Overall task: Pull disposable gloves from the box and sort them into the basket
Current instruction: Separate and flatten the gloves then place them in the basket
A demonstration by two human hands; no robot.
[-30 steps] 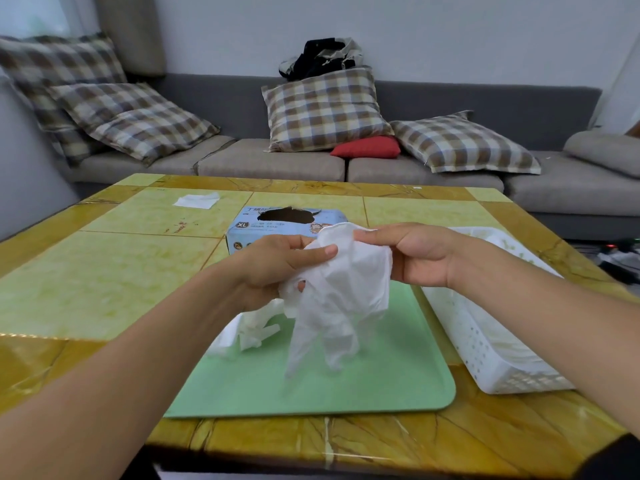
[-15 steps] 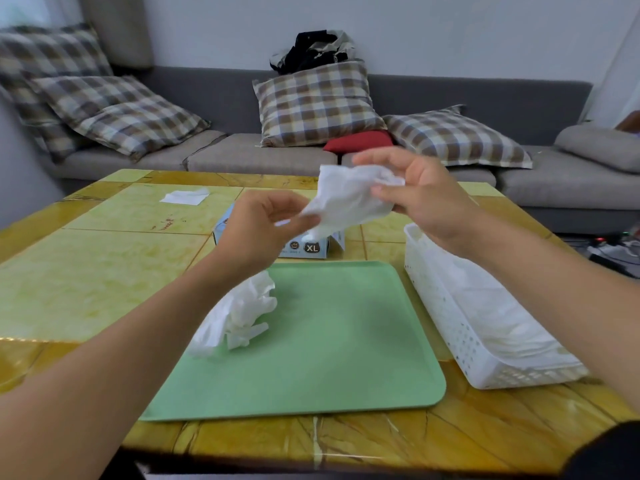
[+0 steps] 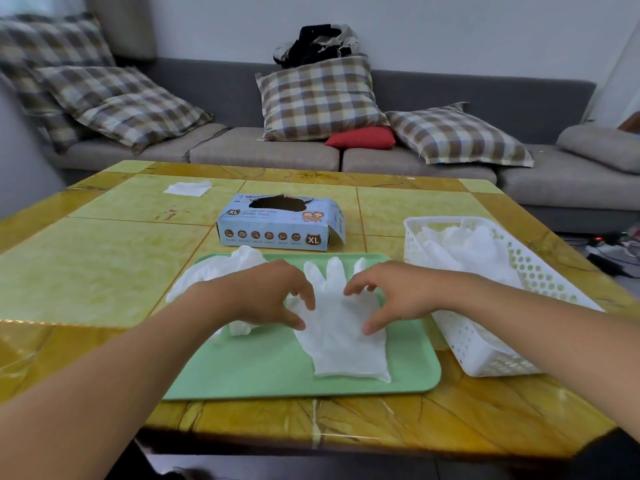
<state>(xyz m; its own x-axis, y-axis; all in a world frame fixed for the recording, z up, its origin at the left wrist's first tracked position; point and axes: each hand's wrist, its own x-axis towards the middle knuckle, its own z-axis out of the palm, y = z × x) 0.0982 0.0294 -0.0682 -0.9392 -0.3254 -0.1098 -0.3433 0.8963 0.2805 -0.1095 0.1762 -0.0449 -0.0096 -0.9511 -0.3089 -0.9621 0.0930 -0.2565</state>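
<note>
Yellow-green tiles with amber borders cover the table (image 3: 104,278) where we work, a grey sofa (image 3: 263,154) with plaid cushions behind it. On the green tray (image 3: 263,372) in front of us lies one white glove (image 3: 341,337), spread flat with its fingers pointing away and its cuff toward us. Our left hand (image 3: 263,296) and right hand (image 3: 394,296) sit on either side of it, fingers loosely curled, fingertips touching or just above the thin film and clamped on nothing. We judge this to be the flattening step, with the glove laid out before it goes to the basket (image 3: 485,358), which stands just right of the tray and already holds several gloves. Next we would need to pinch this one at cuff or edge and lift it across (it looks limp and slightly wrinkled, so it may cling or fold). A crumpled glove (image 3: 221,271) waits at the tray's left edge, partly behind our left wrist. Beyond the tray stands the blue box (image 3: 277,230), its torn opening on top showing only dark.
</note>
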